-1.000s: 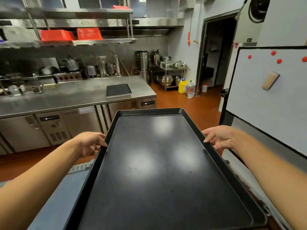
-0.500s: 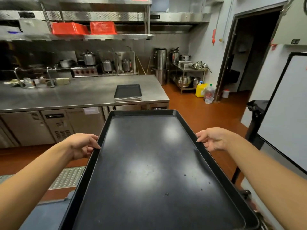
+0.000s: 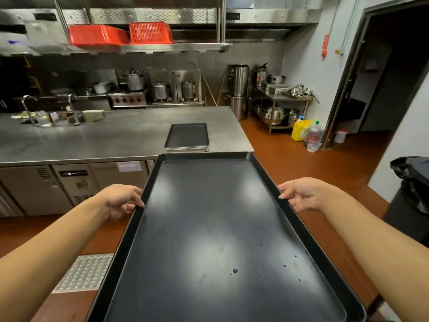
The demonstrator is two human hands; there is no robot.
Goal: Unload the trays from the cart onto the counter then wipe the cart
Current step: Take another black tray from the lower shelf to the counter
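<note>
Two hands carry one large black tray (image 3: 220, 240): the left hand (image 3: 120, 201) and right hand (image 3: 301, 194) each have a grip closed on a long rim, level, at mid-length. Beyond the grip, ahead, waits the table (image 3: 104, 140) with a stack of trays (image 3: 186, 138). Best keep it flat, square it over that stack, and lower evenly.

I am showing both my forearms bare from the frame's edge to the wrist, with no sleeve reaching into view. My left hand (image 3: 120, 201) is wearing nothing: no glove, ring or watch. My right hand (image 3: 301, 194) is equally bare, its short, unpainted thumbnail showing at the tip.
</note>
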